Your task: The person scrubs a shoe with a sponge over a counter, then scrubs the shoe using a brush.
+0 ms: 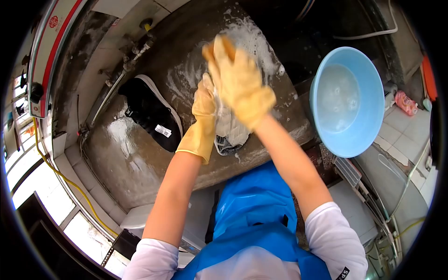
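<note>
Head view shows me one black sneaker (151, 112) on the wet counter (109, 163), one gloved left hand (204, 114) beside one foam-covered shoe (233, 129), one blurred, gloved right hand (240, 81), one blue basin (366, 123). I cannot tell either hand's grip.

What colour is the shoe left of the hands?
The shoe is mainly black; head view shows it.
</note>
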`<state>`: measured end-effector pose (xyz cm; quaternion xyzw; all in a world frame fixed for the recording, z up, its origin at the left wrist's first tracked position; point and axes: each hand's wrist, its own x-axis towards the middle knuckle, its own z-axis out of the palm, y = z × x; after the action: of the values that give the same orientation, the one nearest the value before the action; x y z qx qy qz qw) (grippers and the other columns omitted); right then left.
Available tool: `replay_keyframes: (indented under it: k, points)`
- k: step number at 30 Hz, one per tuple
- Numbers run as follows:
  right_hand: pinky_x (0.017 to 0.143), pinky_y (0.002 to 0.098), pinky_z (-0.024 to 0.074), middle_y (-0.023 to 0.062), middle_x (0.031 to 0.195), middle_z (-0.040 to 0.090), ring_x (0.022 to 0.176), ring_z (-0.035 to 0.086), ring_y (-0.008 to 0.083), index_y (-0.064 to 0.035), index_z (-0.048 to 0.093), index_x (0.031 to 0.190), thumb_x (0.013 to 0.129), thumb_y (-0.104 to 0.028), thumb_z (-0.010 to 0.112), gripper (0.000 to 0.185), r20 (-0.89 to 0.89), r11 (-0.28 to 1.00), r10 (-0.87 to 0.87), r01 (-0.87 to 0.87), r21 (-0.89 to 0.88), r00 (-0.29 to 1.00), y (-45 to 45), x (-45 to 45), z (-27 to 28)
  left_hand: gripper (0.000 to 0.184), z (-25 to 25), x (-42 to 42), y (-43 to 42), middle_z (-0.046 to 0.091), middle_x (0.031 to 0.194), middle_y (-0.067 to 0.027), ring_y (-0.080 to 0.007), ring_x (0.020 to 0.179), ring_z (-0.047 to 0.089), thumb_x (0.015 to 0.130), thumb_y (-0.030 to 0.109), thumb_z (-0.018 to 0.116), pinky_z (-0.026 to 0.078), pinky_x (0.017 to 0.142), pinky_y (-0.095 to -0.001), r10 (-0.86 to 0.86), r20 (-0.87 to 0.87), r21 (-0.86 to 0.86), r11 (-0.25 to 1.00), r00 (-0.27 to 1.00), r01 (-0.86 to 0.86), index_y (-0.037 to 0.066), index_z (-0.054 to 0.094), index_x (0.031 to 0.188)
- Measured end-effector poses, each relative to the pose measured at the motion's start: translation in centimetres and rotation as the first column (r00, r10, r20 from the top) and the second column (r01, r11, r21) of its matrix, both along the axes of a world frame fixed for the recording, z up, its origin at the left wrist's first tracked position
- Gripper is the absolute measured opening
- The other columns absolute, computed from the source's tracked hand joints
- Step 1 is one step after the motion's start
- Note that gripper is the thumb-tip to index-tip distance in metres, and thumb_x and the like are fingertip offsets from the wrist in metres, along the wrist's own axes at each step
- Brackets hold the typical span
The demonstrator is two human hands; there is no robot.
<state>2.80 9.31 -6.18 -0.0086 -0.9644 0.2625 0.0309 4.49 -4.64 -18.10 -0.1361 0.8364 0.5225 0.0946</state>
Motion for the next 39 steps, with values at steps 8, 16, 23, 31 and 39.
replay_keyframes:
  k: [8, 16, 23, 31, 39]
  points:
    - [0.063, 0.0373, 0.0573, 0.014, 0.099, 0.057, 0.087, 0.064, 0.0276, -0.0125, 0.054, 0.145, 0.096, -0.031, 0.066, 0.054, -0.093, 0.97, 0.094, -0.07, 0.234, 0.991, -1.1, 0.0, 0.4, 0.046, 0.6, 0.3, -0.9, 0.071, 0.116, -0.0242, -0.044, 0.105, 0.069, 0.1, 0.031, 0.062, 0.055, 0.085, -0.0476, -0.237, -0.003, -0.162, 0.959, 0.971, 0.234, 0.005, 0.057, 0.137]
    - [0.073, 0.0469, 0.0595, 0.0172, 0.12, 0.053, 0.091, 0.065, 0.0333, -0.0198, 0.05, 0.152, 0.093, -0.037, 0.069, 0.064, -0.114, 0.964, 0.261, -0.253, 0.076, 0.959, 0.4, 7.3, -2.5, 0.041, 1.4, 0.4, 0.2, 0.073, 0.107, -0.0255, -0.0424, 0.104, 0.069, 0.103, 0.034, 0.053, 0.055, 0.086, -0.0467, -0.132, -0.157, -0.138, 0.984, 0.979, 0.11, 0.003, 0.061, 0.13]
    - [0.072, 0.0512, 0.0578, 0.0268, 0.106, 0.058, 0.09, 0.064, 0.0383, -0.0023, 0.044, 0.151, 0.102, -0.034, 0.057, 0.06, -0.122, 0.995, 0.038, -0.048, -0.083, 0.992, 2.3, 0.5, -2.0, 0.06, 3.3, 0.3, 1.7, 0.069, 0.108, -0.0319, -0.0517, 0.109, 0.062, 0.108, 0.052, 0.035, 0.049, 0.09, -0.0546, 0.055, 0.106, -0.272, 0.962, 0.993, -0.024, 0.001, 0.066, 0.119]
    - [0.077, 0.0486, 0.0577, 0.0329, 0.115, 0.061, 0.093, 0.065, 0.0418, -0.0029, 0.055, 0.141, 0.104, -0.029, 0.057, 0.046, 0.011, 0.938, 0.191, -0.179, -0.297, 0.982, 3.9, -5.5, -1.7, 0.063, 3.7, -0.1, 1.2, 0.07, 0.108, -0.0304, -0.0501, 0.107, 0.064, 0.109, 0.052, 0.034, 0.05, 0.089, -0.0531, 0.005, 0.161, -0.083, 0.997, 0.987, 0.008, -0.001, 0.067, 0.117]
    - [0.099, 0.0455, 0.0485, 0.029, 0.135, 0.061, 0.118, 0.062, 0.0406, 0.0108, 0.048, 0.145, 0.105, -0.022, 0.056, 0.053, -0.035, 0.965, 0.004, -0.014, -0.262, 0.999, 5.5, 4.3, -5.9, 0.064, 2.5, 0.0, 0.7, 0.069, 0.112, -0.032, -0.0517, 0.112, 0.061, 0.108, 0.054, 0.034, 0.048, 0.092, -0.0537, 0.011, 0.185, -0.183, 0.983, 0.983, 0.024, 0.0, 0.066, 0.12]
